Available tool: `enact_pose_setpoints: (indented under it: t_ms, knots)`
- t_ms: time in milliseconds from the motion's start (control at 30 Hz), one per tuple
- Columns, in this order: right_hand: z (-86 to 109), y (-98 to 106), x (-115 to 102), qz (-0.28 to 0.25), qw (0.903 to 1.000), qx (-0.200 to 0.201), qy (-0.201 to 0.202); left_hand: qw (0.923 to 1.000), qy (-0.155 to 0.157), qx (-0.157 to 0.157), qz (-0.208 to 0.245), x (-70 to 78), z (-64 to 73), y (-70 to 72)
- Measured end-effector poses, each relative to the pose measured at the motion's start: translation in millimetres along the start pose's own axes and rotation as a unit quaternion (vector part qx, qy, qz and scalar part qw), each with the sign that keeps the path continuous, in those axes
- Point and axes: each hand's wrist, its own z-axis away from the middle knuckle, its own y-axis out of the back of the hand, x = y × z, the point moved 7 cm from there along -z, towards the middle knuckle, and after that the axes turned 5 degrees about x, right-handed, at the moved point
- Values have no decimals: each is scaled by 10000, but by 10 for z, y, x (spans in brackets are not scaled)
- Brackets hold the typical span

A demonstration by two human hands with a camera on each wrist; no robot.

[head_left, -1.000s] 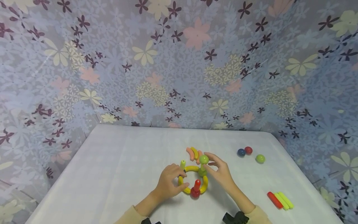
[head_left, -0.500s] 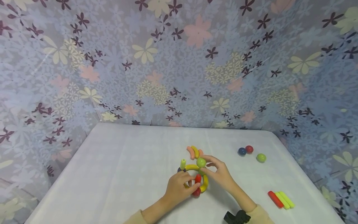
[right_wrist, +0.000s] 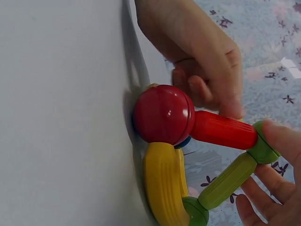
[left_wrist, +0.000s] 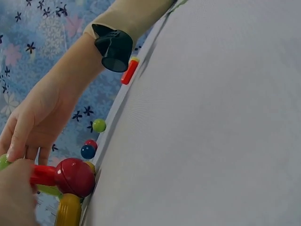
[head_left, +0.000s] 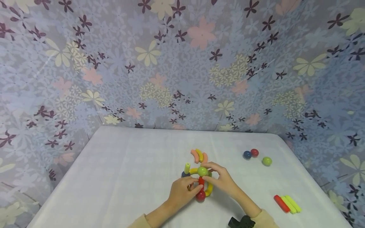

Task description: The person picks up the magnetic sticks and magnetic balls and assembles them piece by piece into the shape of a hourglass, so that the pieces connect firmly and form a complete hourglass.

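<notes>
A ring of yellow curved sticks and balls lies on the table. From its red ball a red rod rises; my left hand pinches this rod between thumb and fingers. My right hand grips a green ball between thumb and fingertips. That ball touches the red rod's top end and also joins a slanted green rod, which runs down to a lower green ball. At the ring's far left, a light green rod stands on a dark blue ball.
Behind the ring lie pink and yellow curved sticks. To the right are a blue ball, a red ball and a green ball. A red rod and yellow-green rods lie at the front right.
My left hand has moved right from the ring's left side onto the red rod. My right hand has brought the green ball left and down to the red rod's top, tilting the green rod.
</notes>
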Motion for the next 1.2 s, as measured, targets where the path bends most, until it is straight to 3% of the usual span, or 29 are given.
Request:
enact_pose_setpoints:
  t_ms: [167, 233, 367, 467, 533, 633, 833, 1200]
  knots:
    - [5, 7, 28, 115, 9998, 27, -170, 9935, 410, 1048, -186, -127, -48, 178]
    - [5, 14, 34, 93, 9996, 12, -252, 9912, 652, 1145, -101, -217, -76, 201]
    - [5, 27, 11, -37, 9997, 30, -234, 9904, 1157, 690, 314, -392, -108, 133]
    - [9, 27, 7, -94, 9998, 59, -188, 9885, 1348, 309, 611, -455, -103, 62]
    - [12, 20, 20, -78, 9997, 79, -231, 9891, 1289, 94, 710, -447, -94, 27]
    - [22, 7, 42, -6, 9993, 127, -341, 9934, 929, -123, 660, -388, -89, -2]
    - [30, -15, 26, -10, 9992, 188, -362, 9982, 386, -185, 422, -301, -89, -10]
    - [37, 8, -36, 6, 9989, 201, -431, 9973, 597, -242, 338, -292, -82, -6]
